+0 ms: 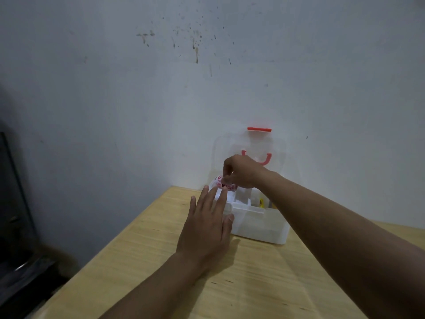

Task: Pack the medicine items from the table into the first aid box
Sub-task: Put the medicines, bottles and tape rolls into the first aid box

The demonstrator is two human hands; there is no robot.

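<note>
Flat and released, left hand (207,223) steadied the box (259,223); right hand (241,172) pinched a packet (224,183) over it, probably next to lower and release.

head view: looks forward-down, near table (161,261) against wall (115,88).

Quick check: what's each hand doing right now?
Left hand: open, flat against the first aid box.
Right hand: closed on a red-and-white packet.
</note>
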